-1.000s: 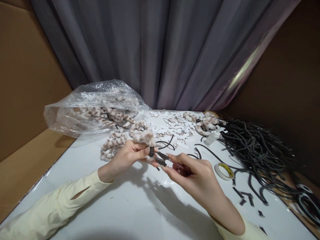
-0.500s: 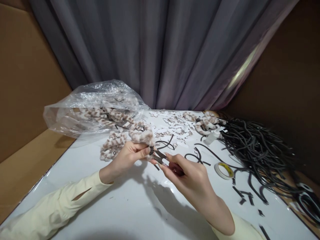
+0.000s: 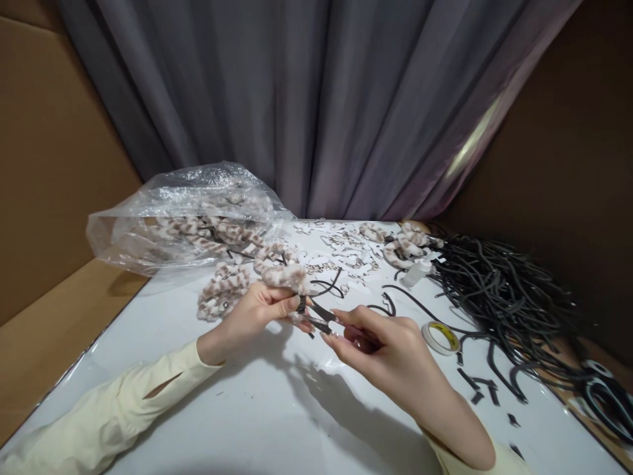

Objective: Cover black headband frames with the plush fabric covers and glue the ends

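Note:
My left hand is closed on the end of a fluffy brown-and-white piece, at its dark ribbed part. Facing it, my right hand pinches a dark two-bladed tool, whose blades are spread apart with their tips at the ribbed part. The tool's handle end is mostly hidden by my fingers. Another fluffy piece lies on the white table behind my left wrist.
A clear plastic bag of fluffy pieces stands at the back left. Small scraps lie at the back middle. On the right are a black cord pile, a tape roll, a white bottle, cut cord bits and scissors.
My right hand has shifted a little to the right, and more of the tool's blades shows. The dark ribbed part is now more exposed beside my left thumb.

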### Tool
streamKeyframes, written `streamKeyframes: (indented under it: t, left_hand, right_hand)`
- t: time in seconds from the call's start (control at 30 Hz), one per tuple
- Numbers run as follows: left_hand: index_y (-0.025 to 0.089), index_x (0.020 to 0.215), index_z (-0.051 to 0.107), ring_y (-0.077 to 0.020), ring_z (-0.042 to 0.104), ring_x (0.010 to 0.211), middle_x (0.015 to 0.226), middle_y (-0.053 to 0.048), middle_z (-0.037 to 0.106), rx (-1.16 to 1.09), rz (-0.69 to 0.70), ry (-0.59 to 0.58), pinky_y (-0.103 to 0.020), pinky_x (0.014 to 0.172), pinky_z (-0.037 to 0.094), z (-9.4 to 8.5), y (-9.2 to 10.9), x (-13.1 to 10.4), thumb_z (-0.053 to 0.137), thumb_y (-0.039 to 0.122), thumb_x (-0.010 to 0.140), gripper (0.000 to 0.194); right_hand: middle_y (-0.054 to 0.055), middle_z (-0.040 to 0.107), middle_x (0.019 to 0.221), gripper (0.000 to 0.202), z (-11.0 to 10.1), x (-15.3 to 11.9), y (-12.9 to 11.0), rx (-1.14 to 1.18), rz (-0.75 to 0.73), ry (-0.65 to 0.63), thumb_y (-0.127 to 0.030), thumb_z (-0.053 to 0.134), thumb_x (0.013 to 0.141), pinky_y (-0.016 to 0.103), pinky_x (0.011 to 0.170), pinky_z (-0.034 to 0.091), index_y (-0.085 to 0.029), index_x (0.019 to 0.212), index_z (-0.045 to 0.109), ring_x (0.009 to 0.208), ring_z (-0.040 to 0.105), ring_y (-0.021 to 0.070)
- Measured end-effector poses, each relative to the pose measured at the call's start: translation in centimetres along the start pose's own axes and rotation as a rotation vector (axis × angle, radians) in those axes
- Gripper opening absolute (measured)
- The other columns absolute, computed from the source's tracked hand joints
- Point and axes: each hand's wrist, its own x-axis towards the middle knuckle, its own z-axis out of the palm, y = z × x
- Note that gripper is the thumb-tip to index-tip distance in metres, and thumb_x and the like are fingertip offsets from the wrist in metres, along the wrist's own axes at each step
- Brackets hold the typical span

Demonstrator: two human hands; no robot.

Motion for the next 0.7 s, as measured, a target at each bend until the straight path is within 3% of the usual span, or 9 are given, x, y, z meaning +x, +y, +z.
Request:
streamKeyframes:
  t: [0.7]
  left_hand:
    - [0.011, 0.086, 0.073, -0.0195, 0.069, 0.068, 0.077, -0.010, 0.073, 0.033, 0.003, 0.008, -0.026, 0.068, 0.053, 0.41, 0.10, -0.14, 0.063, 0.038, 0.078, 0.030]
  right_hand:
    - [-0.007, 0.041, 0.045, 0.013, 0.43, -0.31, 0.00, -0.026, -0.066, 0.002, -0.021, 0.056, 0.081, 0.014, 0.038, 0.028, -0.015, 0.071, 0.052, 0.039, 0.034, 0.0043]
